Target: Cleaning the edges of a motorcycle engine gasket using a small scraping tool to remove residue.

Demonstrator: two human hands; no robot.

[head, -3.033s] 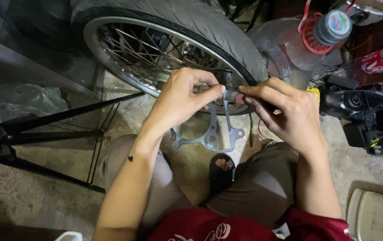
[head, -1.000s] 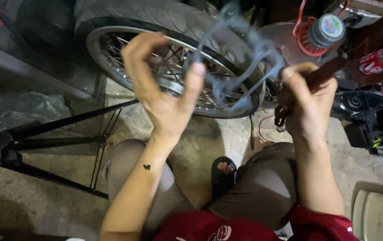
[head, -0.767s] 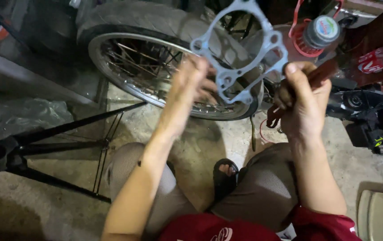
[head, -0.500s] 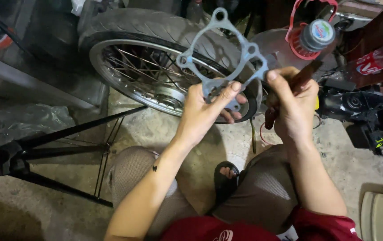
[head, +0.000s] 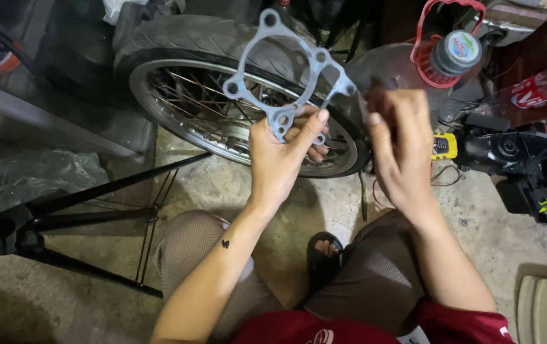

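The left hand point(head: 283, 156) holds a flat grey metal gasket point(head: 286, 79) up in front of the person, pinched at its lower lug between the thumb on the near face and the fingers curled behind it. The gasket stands roughly upright, tilted a little, with its large round opening and its small bolt holes at the corners all showing against the spoked wheel point(head: 235, 114) that lies on the concrete floor point(head: 273, 223) behind it. The right hand point(head: 398, 150) is raised just beside the gasket's right edge, blurred; its fingers look loosely curled, and whether they have hold of anything cannot be told from this view.

Judging from the pose, the step in hand is looking the gasket over or cleaning its faces. To do that well, the grip would best stay on the one lug, so the thin ring is not bent or twisted, and the sealing face would be kept free of the fingertips. Turning it slowly by the wrist would let light run along the surface and show any nick, crease or stuck residue around the bolt holes. The right hand would do well to support the far edge lightly rather than press on the narrow bridges between the holes. A clear plastic bottle with a red carry handle point(head: 442, 54) stands close behind, and a small yellow meter point(head: 444, 146) lies near the wheel, so a wide swing of the gasket could knock them
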